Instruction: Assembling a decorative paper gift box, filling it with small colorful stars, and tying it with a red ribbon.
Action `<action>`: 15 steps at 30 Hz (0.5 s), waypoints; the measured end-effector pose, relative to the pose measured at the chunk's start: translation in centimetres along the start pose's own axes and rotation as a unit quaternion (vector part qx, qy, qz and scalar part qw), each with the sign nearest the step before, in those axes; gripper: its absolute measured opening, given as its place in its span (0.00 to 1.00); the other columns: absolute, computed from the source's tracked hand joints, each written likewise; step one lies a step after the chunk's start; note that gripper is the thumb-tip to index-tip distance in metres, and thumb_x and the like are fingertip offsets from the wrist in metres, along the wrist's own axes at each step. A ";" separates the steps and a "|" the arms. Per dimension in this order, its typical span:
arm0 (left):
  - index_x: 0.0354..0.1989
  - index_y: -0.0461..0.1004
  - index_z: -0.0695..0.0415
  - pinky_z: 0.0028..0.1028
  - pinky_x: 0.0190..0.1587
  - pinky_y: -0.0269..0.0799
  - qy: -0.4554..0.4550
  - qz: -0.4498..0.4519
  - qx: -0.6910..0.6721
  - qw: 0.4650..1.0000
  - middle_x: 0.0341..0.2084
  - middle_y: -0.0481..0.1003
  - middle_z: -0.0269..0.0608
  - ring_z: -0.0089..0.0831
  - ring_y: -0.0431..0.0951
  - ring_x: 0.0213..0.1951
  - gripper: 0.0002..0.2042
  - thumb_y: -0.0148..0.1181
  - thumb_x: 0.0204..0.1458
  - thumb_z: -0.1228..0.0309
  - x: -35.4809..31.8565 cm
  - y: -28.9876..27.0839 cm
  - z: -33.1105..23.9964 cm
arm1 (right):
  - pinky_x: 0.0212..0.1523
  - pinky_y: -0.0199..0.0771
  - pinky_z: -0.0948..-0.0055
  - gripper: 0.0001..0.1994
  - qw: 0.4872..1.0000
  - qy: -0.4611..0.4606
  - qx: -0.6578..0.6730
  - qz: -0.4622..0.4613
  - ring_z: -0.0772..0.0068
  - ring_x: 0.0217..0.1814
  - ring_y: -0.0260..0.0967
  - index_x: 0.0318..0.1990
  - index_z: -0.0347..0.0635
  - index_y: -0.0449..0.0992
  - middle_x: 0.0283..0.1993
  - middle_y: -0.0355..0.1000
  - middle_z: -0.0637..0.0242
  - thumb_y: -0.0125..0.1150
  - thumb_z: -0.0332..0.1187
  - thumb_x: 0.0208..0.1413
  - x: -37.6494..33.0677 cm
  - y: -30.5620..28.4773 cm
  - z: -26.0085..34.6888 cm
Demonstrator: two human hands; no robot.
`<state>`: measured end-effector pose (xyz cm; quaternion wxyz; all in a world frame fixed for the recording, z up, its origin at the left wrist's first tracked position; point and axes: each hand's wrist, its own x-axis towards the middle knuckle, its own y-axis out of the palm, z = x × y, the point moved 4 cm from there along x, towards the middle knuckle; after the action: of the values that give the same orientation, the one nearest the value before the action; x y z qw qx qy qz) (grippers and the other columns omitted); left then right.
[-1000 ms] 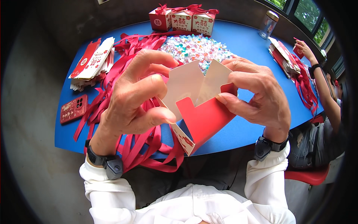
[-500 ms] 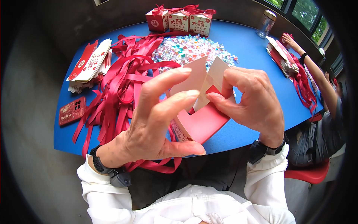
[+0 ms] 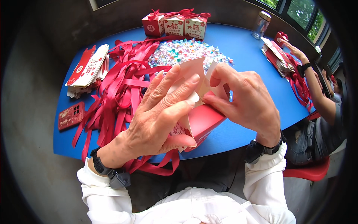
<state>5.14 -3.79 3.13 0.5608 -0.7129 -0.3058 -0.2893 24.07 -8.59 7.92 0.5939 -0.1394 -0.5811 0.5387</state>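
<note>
Head view, mid-frame: I see a red paper box (image 3: pixel 207 118) with its pale flaps standing open. On its right, the right hand (image 3: pixel 249 100) pinches it between thumb and fingers. The left hand (image 3: pixel 154 121) spreads over its left side; whether it grips, I cannot tell. Left of frame, a red phone (image 3: pixel 71 115) lies near red ribbons (image 3: pixel 121 87). Beyond, toward the top, sit a heap of shiny bits (image 3: pixel 188 53) and three tied boxes (image 3: pixel 185 27).
</note>
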 end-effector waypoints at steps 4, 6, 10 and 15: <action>0.51 0.72 0.61 0.52 0.72 0.43 -0.010 0.004 0.011 1.000 0.58 0.72 0.56 0.61 0.55 0.70 0.32 0.64 0.50 0.43 0.1 -0.4 -0.1 | 0.20 0.60 0.71 0.13 1.000 -0.017 0.020 -0.007 0.70 0.16 0.63 0.34 0.41 0.69 0.16 0.62 0.69 0.72 0.26 0.46 0.1 0.1 0.2; 0.50 0.73 0.60 0.53 0.71 0.45 -0.013 -0.003 0.016 1.000 0.56 0.74 0.56 0.62 0.56 0.70 0.32 0.67 0.49 0.44 0.1 -0.4 0.0 | 0.20 0.61 0.71 0.15 1.000 -0.018 0.011 -0.013 0.70 0.16 0.64 0.39 0.41 0.70 0.16 0.62 0.68 0.71 0.25 0.46 0.2 0.2 0.4; 0.48 0.75 0.61 0.55 0.68 0.54 -0.025 -0.014 0.039 0.999 0.54 0.75 0.56 0.62 0.59 0.68 0.30 0.72 0.47 0.49 0.2 -0.7 0.3 | 0.24 0.66 0.74 0.23 0.998 0.020 0.031 -0.050 0.73 0.19 0.67 0.52 0.42 0.70 0.18 0.65 0.68 0.70 0.24 0.47 0.6 0.4 0.5; 0.46 0.77 0.61 0.51 0.62 0.65 -0.040 -0.057 0.074 0.995 0.47 0.76 0.51 0.56 0.68 0.61 0.29 0.74 0.43 0.51 0.3 -1.1 0.5 | 0.35 0.75 0.75 0.34 0.986 0.023 0.127 -0.109 0.76 0.33 0.73 0.65 0.42 0.64 0.35 0.73 0.63 0.65 0.19 0.49 0.5 1.1 -0.9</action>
<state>4.55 -3.07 3.95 0.5820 -0.6619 -0.3887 -0.2685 24.19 -7.31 7.02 0.6750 -0.0108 -0.5060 0.5369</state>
